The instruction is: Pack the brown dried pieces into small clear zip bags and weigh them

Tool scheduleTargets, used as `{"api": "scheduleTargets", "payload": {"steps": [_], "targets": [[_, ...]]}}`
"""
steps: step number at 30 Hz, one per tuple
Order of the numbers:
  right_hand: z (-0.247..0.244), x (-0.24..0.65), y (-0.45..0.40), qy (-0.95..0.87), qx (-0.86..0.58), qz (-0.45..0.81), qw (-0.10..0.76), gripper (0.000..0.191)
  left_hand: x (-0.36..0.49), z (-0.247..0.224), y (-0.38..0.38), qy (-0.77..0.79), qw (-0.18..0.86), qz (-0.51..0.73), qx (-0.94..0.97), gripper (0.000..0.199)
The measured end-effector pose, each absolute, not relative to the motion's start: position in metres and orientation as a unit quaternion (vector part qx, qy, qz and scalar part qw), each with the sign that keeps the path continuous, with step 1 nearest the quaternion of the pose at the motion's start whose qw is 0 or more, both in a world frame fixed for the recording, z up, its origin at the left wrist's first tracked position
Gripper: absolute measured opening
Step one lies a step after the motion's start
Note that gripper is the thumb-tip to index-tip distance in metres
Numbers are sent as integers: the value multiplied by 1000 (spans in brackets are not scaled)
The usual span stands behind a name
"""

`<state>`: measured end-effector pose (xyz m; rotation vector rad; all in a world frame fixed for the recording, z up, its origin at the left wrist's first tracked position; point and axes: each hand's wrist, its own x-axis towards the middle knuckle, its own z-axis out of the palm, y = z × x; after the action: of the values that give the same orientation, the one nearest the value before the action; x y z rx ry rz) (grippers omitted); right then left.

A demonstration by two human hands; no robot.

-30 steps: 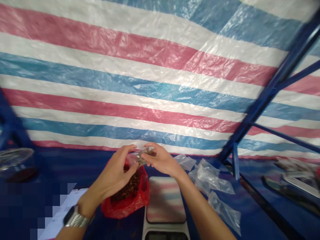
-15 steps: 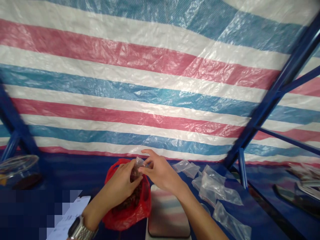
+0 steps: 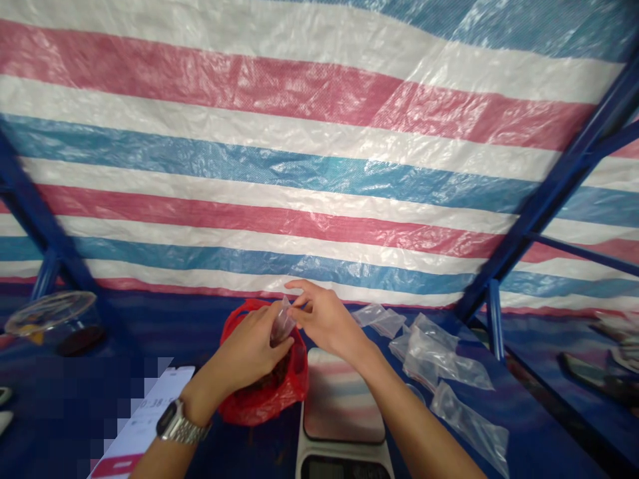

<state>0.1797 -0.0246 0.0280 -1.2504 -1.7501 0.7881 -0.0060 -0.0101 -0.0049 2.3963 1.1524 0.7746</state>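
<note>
In this head view we see the left hand [image 3: 244, 352] clamped on a small transparent bag [image 3: 282, 321], which stands tilted at the centre of the frame, just above the mouth of a red plastic bag [image 3: 264, 399] holding dark brown pieces [image 3: 276, 377]. The right hand [image 3: 324, 320] is beside it, its thumb and forefinger slightly apart at the small bag's upper part; we cannot tell whether they touch it. A wristwatch [image 3: 182, 422] sits on the left wrist. Lower centre, we note a kitchen scale [image 3: 343, 399] on the blue table [image 3: 269, 456]. To the right lie several transparent bags [image 3: 442, 356]. At the upper left of the table stands a transparent tub [image 3: 52, 322]. A striped tarp [image 3: 299, 166] fills the background, crossed by blue metal bars [image 3: 554, 179].
</note>
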Motion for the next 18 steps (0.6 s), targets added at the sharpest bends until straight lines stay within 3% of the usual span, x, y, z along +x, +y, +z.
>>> {"api": "scheduleTargets", "payload": {"steps": [4,8,14,18], "targets": [[32,183,-26,-703,-494,296,418,41,-6,-9,-6,406,215,273,845,29],[32,185,-25,-711,-481,279,430,40,-7,-15,-1,414,204,281,841,58],[31,183,-26,-720,-472,282,422,43,-10,-7,-2,395,220,261,853,37],[33,179,-29,-724,-463,281,426,42,-10,-6,-3,399,199,278,850,57]]}}
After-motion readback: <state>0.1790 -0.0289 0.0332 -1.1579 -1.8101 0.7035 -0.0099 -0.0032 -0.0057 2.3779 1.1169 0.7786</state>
